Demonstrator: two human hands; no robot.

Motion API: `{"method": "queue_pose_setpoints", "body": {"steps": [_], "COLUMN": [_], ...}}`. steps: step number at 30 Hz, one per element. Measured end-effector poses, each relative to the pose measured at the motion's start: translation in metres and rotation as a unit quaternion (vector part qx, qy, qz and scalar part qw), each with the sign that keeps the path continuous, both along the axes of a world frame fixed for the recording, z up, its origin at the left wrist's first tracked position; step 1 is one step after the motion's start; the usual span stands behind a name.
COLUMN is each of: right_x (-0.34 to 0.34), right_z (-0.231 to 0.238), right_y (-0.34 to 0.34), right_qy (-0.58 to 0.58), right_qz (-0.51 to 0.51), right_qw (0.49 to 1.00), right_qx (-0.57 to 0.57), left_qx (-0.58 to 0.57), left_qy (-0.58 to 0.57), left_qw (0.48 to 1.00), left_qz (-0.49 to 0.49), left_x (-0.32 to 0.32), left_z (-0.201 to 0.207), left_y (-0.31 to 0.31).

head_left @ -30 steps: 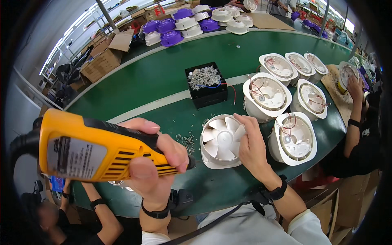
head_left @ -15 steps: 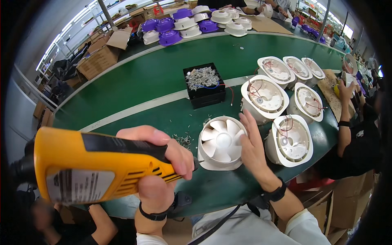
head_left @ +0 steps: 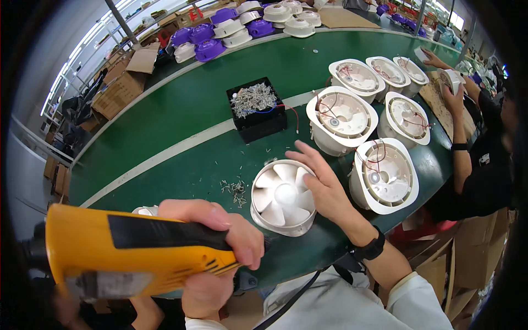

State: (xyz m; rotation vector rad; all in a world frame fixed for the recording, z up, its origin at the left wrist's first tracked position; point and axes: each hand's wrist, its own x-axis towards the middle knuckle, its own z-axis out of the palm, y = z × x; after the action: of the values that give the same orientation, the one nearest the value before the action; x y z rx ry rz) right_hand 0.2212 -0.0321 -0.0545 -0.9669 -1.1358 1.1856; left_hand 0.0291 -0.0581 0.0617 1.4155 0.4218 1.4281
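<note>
A yellow-and-black electric screwdriver (head_left: 148, 242) lies in my left hand (head_left: 231, 236), its fingers wrapped round the front of the body. Its dark tip points right, towards a white fan unit (head_left: 285, 193) with pale blades inside a round housing. My right hand (head_left: 330, 192) has hold of that housing's right side, with the thumb by the blades and the fingers stretched along the far rim. Loose screws (head_left: 235, 191) lie on the green table left of the fan. Beyond it stands a black box (head_left: 258, 127) heaped with screws.
Several white housings (head_left: 388, 179) with red wires stand to the right. Purple and white covers (head_left: 209, 49) are piled at the back. A co-worker's hand (head_left: 454, 99) holds a white part at the far right. A cardboard box (head_left: 118, 88) stands far left.
My right hand and the fan unit have come nearer to me, and the fan has turned a little. The screwdriver has dropped lower in view. The co-worker on the right has raised a hand.
</note>
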Motion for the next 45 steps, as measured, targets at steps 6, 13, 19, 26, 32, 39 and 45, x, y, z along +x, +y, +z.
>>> {"method": "queue_pose_setpoints", "body": {"steps": [6, 13, 19, 26, 32, 39, 45], "right_x": [-0.010, -0.014, -0.017, -0.020, -0.025, -0.018, 0.001], "right_z": [-0.003, -0.008, -0.006, -0.013, -0.009, 0.009, 0.002], "right_y": [-0.014, -0.013, -0.014, -0.011, -0.014, -0.049, -0.017], "right_qy": [-0.070, -0.071, -0.065, -0.063, -0.038, 0.051, -0.057], "right_qz": [-0.179, -0.211, -0.210, -0.239, -0.243, -0.136, -0.093], "right_qw": [0.981, 0.975, 0.975, 0.968, 0.969, 0.985, 0.994], "right_qx": [0.022, 0.013, 0.019, 0.038, 0.016, -0.088, -0.010], "left_qx": [0.090, 0.014, 0.022, 0.009, 0.006, -0.007, -0.072], "left_qy": [0.013, 0.075, 0.046, 0.089, 0.113, 0.172, 0.038], "left_qw": [0.993, 0.997, 0.999, 0.995, 0.993, 0.985, 0.995], "left_qz": [-0.080, 0.012, 0.014, 0.034, 0.042, 0.014, -0.066], "left_x": [0.002, 0.024, 0.030, 0.034, 0.031, 0.017, 0.013], "left_z": [-0.025, -0.023, -0.025, -0.023, -0.024, -0.014, -0.018], "left_y": [0.009, 0.000, 0.001, 0.006, 0.010, 0.013, 0.025]}}
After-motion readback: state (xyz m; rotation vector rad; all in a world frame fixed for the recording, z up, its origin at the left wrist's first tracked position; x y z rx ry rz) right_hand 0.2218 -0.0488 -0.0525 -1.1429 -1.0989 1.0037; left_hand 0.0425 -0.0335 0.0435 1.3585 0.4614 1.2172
